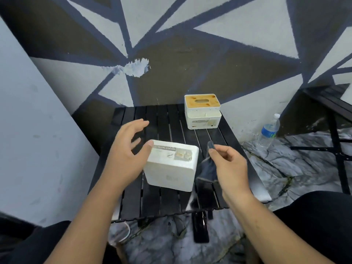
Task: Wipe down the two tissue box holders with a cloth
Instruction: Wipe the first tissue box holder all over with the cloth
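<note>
Tissue box holder (171, 165), white, label up, beside spread-open left hand (125, 149); dark cloth (207, 172) pinched in right hand (228, 162).

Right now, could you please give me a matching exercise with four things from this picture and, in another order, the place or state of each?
Things
1. near tissue box holder
2. far tissue box holder
3. cloth
4. water bottle

Places or states
A. stands on the floor, right of the table
B. hangs pinched in the right hand
C. stands upright on the table, wooden lid on top
D. lies tipped over beside the open left hand

Pairs: 1-D, 2-C, 3-B, 4-A
</note>
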`<state>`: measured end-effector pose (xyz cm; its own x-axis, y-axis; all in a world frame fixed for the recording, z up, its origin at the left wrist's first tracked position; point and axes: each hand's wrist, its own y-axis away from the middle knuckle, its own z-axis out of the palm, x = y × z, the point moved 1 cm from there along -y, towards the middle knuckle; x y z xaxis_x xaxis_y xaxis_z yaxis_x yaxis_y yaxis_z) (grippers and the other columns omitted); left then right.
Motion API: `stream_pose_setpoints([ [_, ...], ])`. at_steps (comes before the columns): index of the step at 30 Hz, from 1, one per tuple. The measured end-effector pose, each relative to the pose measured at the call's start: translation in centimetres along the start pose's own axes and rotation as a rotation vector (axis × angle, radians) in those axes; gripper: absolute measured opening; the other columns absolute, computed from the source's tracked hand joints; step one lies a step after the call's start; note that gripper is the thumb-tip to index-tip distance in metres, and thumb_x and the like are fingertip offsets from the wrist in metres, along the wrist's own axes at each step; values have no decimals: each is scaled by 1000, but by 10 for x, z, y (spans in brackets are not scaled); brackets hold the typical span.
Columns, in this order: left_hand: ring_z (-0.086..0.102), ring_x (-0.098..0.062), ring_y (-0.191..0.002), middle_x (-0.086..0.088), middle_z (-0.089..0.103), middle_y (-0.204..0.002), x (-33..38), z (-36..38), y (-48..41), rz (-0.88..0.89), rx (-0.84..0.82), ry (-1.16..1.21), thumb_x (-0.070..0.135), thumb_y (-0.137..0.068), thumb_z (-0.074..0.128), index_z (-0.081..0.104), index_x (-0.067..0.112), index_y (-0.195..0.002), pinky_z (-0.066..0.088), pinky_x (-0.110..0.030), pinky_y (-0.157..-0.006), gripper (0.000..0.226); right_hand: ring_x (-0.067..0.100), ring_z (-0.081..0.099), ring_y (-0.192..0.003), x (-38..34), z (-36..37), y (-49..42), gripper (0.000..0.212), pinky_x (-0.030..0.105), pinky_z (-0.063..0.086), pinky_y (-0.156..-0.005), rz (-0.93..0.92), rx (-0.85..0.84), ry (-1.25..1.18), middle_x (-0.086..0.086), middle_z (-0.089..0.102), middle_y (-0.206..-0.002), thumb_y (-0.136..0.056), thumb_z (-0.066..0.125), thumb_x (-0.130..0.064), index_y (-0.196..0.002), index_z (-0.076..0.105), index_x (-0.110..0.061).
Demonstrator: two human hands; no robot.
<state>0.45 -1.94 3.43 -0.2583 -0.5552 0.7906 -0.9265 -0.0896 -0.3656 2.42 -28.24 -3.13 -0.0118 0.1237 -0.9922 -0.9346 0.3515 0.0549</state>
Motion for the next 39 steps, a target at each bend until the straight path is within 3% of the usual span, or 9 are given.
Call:
stream_pose_setpoints([
  [3,35,19,-144,40,42,-156,-21,-19,1,-116,-294,-81,47,-94,80,47,55,-153,33,-34,-124,67,4,74,-84,-29,-5,5,13,18,56,-74,-178,-109,107,-8,79,-91,-98,77,-15,-99,81,-28],
  [5,37,12,-148,36,44,-157,-31,-19,4,-127,-395,-98,52,-88,87,45,54,-156,35,-38,-126,80,5,73,-94,-42,2,12,15,17,54,-81,-322,-228,251,-10,74,-99,-97,77,-15,-102,81,-30],
  [8,45,8,-144,33,48,-150,-34,-15,6,-63,-349,-139,45,-87,89,51,44,-155,39,-36,-125,78,5,65,-103,-41,20,20,17,12,48,-87,-514,-395,536,-16,64,-103,-98,77,-16,-109,82,-28],
  [14,55,4,-132,28,55,-135,-27,1,17,-46,-263,-124,48,-79,95,62,41,-140,45,-27,-113,69,5,48,-111,-38,34,5,19,8,39,-92,-642,-380,836,-15,55,-104,-103,68,-18,-119,79,-23],
  [18,55,3,-130,28,55,-133,-30,2,20,-62,-237,-103,48,-77,96,62,39,-140,48,-30,-114,72,9,53,-108,-39,39,12,19,24,46,-96,-758,-553,835,-14,59,-102,-103,69,-21,-116,81,-25],
  [22,53,6,-130,28,54,-133,-28,7,21,-63,-236,-100,47,-77,97,62,37,-139,47,-27,-115,72,11,54,-113,-46,36,-14,19,41,54,-98,-618,-359,813,-12,61,-106,-103,69,-21,-115,82,-27],
  [27,54,5,-129,27,54,-132,-31,7,23,-76,-239,-73,47,-77,97,61,37,-138,47,-26,-115,72,9,55,-108,-40,43,17,19,22,47,-92,-765,-590,811,-13,60,-103,-103,70,-20,-117,82,-26],
  [32,52,1,-136,29,51,-139,-32,10,27,-89,-235,-7,42,-81,94,58,37,-145,44,-34,-122,73,18,63,-103,-22,-3,-48,18,26,44,-91,-525,-198,857,-2,63,-106,-102,70,-15,-114,81,-22],
  [39,52,5,-136,33,50,-138,-34,2,24,-110,-243,-8,33,-85,93,57,33,-149,40,-30,-123,73,17,64,-98,28,-33,-78,11,30,47,-90,-297,-217,902,-2,66,-104,-98,76,-17,-103,80,-26],
])
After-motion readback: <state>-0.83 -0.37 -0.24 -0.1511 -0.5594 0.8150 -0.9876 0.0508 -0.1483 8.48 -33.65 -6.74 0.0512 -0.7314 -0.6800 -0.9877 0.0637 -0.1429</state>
